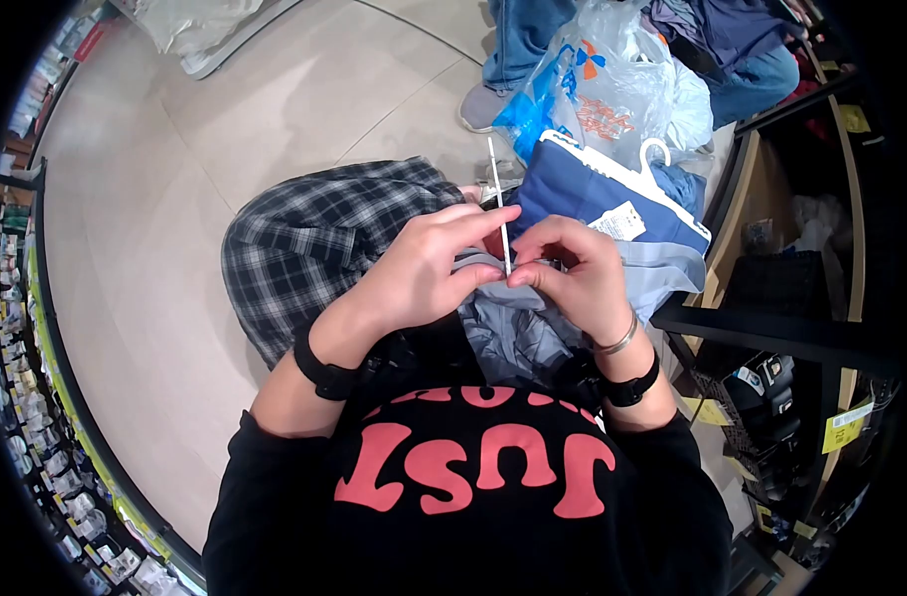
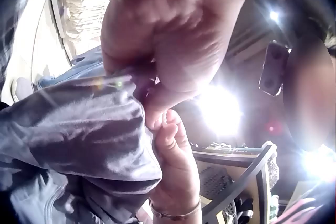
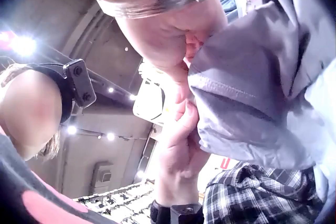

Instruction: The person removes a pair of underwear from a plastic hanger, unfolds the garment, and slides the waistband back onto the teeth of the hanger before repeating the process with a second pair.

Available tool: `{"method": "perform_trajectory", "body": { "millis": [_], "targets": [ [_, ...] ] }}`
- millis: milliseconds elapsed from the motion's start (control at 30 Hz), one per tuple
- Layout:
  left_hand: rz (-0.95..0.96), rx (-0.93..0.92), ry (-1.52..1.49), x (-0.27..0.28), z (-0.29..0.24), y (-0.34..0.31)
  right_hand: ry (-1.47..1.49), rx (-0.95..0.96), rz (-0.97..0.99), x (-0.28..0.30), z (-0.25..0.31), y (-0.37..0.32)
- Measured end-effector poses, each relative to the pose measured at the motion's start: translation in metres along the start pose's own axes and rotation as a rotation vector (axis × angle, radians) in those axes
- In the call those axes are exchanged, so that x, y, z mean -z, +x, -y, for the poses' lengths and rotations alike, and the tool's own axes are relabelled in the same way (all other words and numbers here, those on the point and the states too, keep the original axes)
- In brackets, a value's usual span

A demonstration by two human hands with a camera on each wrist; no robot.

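Looking down past a black shirt (image 1: 453, 556) with red lettering at 6 o'clock onto a pale tiled floor (image 1: 275, 89), spread from 9 to 12 o'clock. Off at 3 o'clock, dark shelving (image 1: 771, 333) hung with yellow tags. Bunched under the left forearm, at about 10 o'clock from the centre, a plaid garment (image 1: 314, 233) in black and white. Up at 1 o'clock, a clear plastic bag (image 1: 612, 89) with blue and orange print, and just below it a blue garment (image 1: 573, 189) on a white hanger (image 1: 627, 177), with a paper tag (image 1: 617, 221) lying on the cloth. In the middle, hanging from the hands down toward the shirt, a grey garment (image 1: 518, 338), gathered at the top edge between both hands. Left hand (image 1: 419, 273) at 9 o'clock of that edge, fingers (image 1: 478, 223) curled and pinching the grey cloth against the thumb, as seen close up from the left wrist. Right hand (image 1: 578, 278) at 3 o'clock of it, touching the left at the fingertips, likewise curled tight and pinching the same fold. Standing up between the two sets of fingertips and pointing toward 12 o'clock, a thin white stick (image 1: 499, 199); hard to tell which hand grips it. Round the right wrist, a slim metal bracelet (image 1: 617, 340).
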State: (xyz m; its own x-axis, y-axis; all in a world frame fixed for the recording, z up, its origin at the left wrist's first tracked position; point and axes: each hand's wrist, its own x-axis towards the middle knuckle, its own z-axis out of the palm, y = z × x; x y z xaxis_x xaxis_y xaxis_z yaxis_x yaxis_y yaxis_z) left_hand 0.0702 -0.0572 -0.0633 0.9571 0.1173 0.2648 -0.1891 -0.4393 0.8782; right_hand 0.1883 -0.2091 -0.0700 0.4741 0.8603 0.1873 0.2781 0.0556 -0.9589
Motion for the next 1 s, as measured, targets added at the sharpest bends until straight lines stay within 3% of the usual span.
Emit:
{"method": "perform_trajectory", "body": {
  "millis": [67,167,367,600,667,900,1000],
  "targets": [
    [-0.016,-0.014,-0.042,-0.003,0.004,0.000,0.051,-0.063,0.040,0.001,0.006,0.002],
    [-0.014,-0.039,-0.011,-0.003,0.007,-0.001,-0.042,-0.012,0.175,0.007,0.008,0.004],
    [-0.038,0.012,-0.053,-0.004,0.002,0.001,-0.267,0.219,0.203,0.012,0.006,0.006],
    [-0.056,-0.021,-0.025,-0.006,0.004,0.001,-0.321,0.216,0.189,0.012,0.010,0.007],
    [-0.031,0.048,-0.037,-0.006,0.002,0.000,-0.322,0.212,0.197,0.012,0.014,0.007],
    [-0.053,0.170,-0.163,-0.010,0.008,-0.003,-0.177,-0.045,0.216,0.010,0.010,0.003],
    [-0.123,0.242,-0.374,-0.021,0.010,-0.004,-0.134,-0.103,0.218,0.008,0.008,0.003]
  ]
}}
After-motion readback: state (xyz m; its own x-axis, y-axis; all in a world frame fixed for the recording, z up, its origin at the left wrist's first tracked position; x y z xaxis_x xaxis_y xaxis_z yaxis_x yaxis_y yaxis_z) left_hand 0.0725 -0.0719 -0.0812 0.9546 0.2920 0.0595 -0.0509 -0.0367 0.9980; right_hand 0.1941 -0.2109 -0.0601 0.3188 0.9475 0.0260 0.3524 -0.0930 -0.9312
